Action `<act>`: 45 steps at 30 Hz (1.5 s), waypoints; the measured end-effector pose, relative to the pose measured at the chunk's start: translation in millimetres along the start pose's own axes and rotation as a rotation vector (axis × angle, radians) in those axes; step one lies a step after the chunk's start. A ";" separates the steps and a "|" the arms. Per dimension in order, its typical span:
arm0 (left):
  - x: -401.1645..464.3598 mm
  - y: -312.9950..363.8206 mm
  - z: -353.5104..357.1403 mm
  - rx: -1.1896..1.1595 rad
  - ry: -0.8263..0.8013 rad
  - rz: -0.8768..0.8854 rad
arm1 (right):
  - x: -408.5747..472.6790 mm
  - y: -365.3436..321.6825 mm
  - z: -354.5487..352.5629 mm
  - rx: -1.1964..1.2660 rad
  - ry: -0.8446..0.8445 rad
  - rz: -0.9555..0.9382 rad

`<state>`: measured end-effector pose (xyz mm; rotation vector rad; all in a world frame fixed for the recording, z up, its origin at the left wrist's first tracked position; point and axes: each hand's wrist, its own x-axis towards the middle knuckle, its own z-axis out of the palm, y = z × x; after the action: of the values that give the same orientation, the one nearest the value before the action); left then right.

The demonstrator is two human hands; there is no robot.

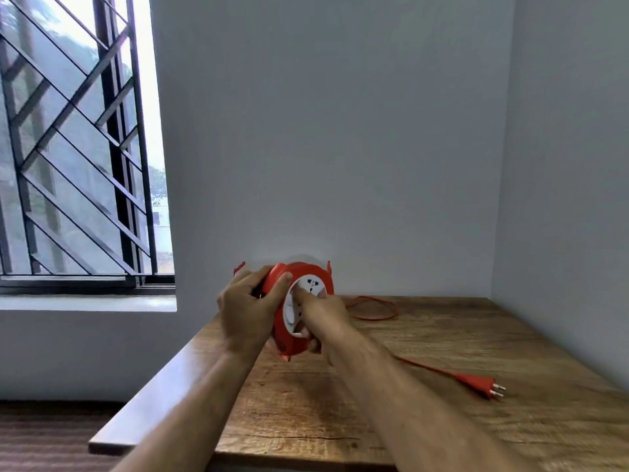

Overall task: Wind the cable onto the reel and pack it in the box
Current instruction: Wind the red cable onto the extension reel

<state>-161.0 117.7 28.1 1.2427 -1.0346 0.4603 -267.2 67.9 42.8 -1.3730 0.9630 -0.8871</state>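
Observation:
A round red cable reel with a white socket face is lifted above the wooden table. My left hand grips its red rim from the left, thumb on the front edge. My right hand lies on the white face with fingers curled on its lower part, seemingly round a small white knob. The red cable loops on the table behind the reel and runs to a red plug lying at the right. No box is in view.
The table stands in a corner, with grey walls behind and to the right. A barred window with a sill is at the left. Dark floor shows below the table's left edge.

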 end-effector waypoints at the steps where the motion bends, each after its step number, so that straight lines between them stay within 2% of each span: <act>1: 0.0 0.0 0.1 0.002 0.007 -0.015 | -2.0 1.6 -3.1 0.015 -0.039 -0.015; 4: 6.3 0.0 -3.5 -0.041 0.011 -0.119 | -6.1 5.2 -16.5 -0.072 -0.101 -0.143; 7: 14.7 -3.4 -7.2 -0.144 -0.048 -0.282 | 3.8 9.5 -37.0 -0.421 0.121 -0.495; 9: 19.6 -3.4 -7.1 -0.168 -0.067 -0.338 | 10.1 11.9 -50.8 -0.638 0.187 -0.752; 11: 22.7 -1.2 -5.9 -0.176 -0.069 -0.358 | 12.3 13.3 -60.8 -0.883 0.120 -0.950; 15: 28.9 1.0 -5.9 -0.226 -0.118 -0.410 | 12.8 13.9 -70.2 -1.268 0.034 -1.201; 25: 46.8 20.3 -19.9 -0.223 -0.394 -0.267 | 17.5 -15.7 -82.9 -1.576 -0.102 -1.660; 30: 56.6 21.3 -26.2 -0.153 -0.488 -0.234 | 9.4 -23.0 -77.4 -1.593 -0.099 -1.676; 34: 57.4 21.5 -34.7 -0.185 -0.507 -0.297 | 8.2 -21.2 -70.5 -1.640 -0.170 -1.829; 36: 57.7 20.2 -39.3 -0.196 -0.515 -0.332 | 8.1 -20.3 -68.3 -1.619 -0.166 -1.842; 41: 55.6 17.6 -39.4 -0.071 -0.604 -0.315 | 8.3 -12.4 -61.6 -1.632 -0.185 -1.869; 43: 52.6 17.0 -37.3 -0.074 -0.563 -0.294 | 8.8 -7.4 -59.8 -1.627 -0.116 -1.848; 45: 49.3 16.9 -34.7 -0.101 -0.481 -0.267 | 5.7 -3.0 -55.4 -1.544 0.055 -1.741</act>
<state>-136.2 143.5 79.5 1.4095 -1.2513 -0.1057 -316.4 42.0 47.4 -3.7234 0.0143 -1.3464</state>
